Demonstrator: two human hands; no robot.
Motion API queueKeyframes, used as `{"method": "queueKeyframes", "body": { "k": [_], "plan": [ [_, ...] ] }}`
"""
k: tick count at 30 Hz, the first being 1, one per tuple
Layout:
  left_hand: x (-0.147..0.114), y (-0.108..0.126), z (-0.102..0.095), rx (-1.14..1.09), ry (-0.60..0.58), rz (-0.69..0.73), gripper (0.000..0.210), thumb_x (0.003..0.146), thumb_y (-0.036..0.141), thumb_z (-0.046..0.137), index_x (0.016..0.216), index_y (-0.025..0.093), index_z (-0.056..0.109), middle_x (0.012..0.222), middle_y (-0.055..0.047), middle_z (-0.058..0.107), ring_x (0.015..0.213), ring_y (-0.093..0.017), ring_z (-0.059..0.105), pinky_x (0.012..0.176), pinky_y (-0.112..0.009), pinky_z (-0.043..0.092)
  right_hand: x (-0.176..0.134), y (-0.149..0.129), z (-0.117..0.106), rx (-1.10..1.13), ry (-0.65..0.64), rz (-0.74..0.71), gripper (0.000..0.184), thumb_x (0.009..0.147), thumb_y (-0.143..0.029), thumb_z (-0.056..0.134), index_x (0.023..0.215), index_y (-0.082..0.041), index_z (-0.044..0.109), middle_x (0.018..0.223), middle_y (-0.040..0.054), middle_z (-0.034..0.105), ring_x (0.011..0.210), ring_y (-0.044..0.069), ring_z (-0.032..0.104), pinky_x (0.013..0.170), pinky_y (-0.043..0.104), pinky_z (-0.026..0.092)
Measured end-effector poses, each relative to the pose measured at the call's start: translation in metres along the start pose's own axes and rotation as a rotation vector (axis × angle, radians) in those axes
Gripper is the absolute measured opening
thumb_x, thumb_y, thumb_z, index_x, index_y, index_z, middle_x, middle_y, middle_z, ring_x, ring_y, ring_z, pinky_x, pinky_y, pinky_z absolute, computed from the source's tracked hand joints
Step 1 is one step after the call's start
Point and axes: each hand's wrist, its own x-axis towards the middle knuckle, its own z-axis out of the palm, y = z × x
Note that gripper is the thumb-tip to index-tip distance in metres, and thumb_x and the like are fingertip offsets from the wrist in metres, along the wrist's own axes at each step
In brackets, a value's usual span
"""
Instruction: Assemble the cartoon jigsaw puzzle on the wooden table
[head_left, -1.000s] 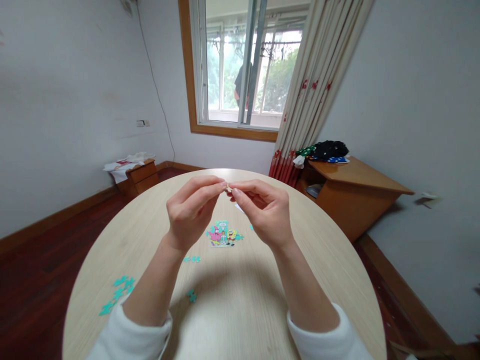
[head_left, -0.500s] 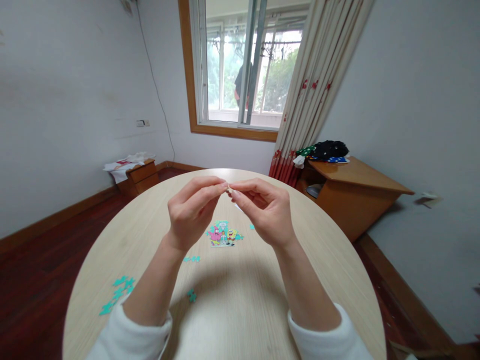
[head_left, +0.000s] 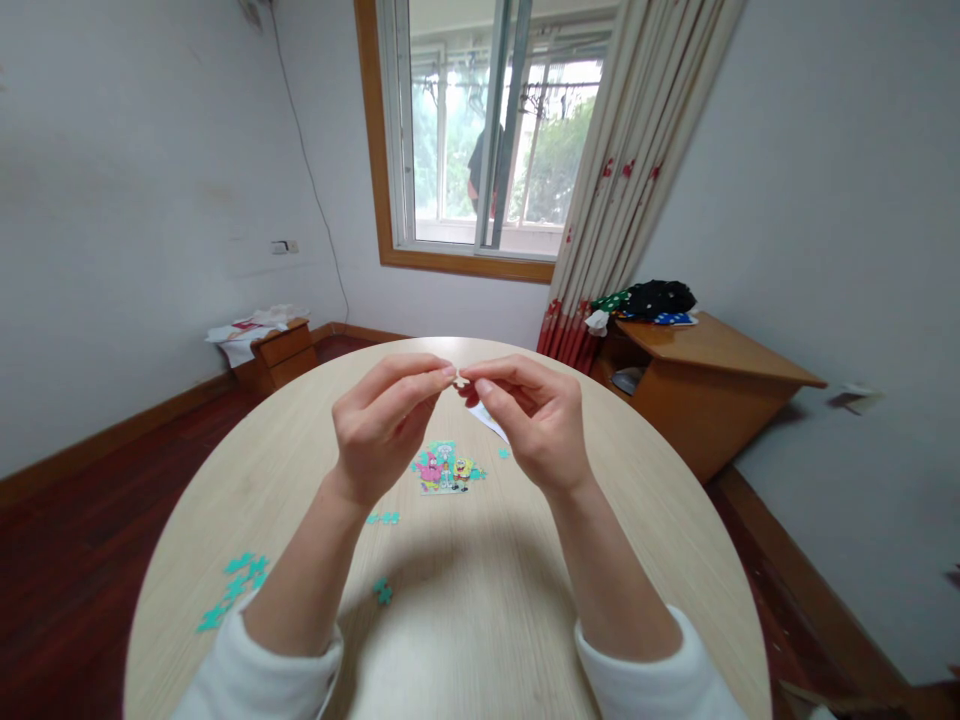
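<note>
Above the far half of the table, my left hand [head_left: 388, 415] and my right hand [head_left: 534, 415] meet fingertip to fingertip. Between them is a small puzzle piece [head_left: 460, 381] with its pale side facing me. Both hands are closed in a pinch on it. Below them on the table lies a partly joined cartoon puzzle [head_left: 444, 470] with a pink figure and a yellow one. A white sheet [head_left: 489, 420] is partly hidden behind my right hand. One loose turquoise piece [head_left: 504, 454] lies beside that hand.
Several turquoise pieces [head_left: 238, 580] lie at the left of the round table [head_left: 645, 600], partly behind my left sleeve. More loose pieces [head_left: 384, 518] and another small group [head_left: 382, 590] lie nearer me. A wooden cabinet [head_left: 720, 400] stands at the right. A person [head_left: 478, 165] is beyond the window.
The puzzle piece now shows more between my fingertips, its pale side turned into view. My right thumb has shifted slightly right. The pieces on the table have not moved.
</note>
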Motion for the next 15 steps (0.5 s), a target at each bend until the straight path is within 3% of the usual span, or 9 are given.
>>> {"method": "queueKeyframes", "body": {
  "k": [10,15],
  "plan": [
    [-0.0004,0.0002,-0.0018,0.022,-0.015,-0.016,0.008,0.084,0.019,0.059,0.081,0.02,0.067,0.083,-0.002,0.07,0.074,-0.011,0.065,0.065,-0.023,0.054,0.0006,-0.0012,-0.0016,-0.005,-0.023,0.001,0.02,0.08,-0.037,0.061,0.084,-0.02,0.071,0.078,0.0036,0.069,0.071,0.013,0.063,0.066,0.028,0.055],
    [-0.0023,-0.0003,-0.0009,-0.111,-0.001,-0.122,0.004,0.082,0.019,0.062,0.081,0.02,0.066,0.082,-0.002,0.069,0.075,-0.012,0.064,0.065,-0.025,0.055,-0.0016,-0.002,0.0014,-0.011,0.004,-0.027,0.019,0.077,-0.036,0.064,0.086,-0.02,0.071,0.081,0.004,0.069,0.074,0.014,0.064,0.069,0.03,0.055]
  ]
}}
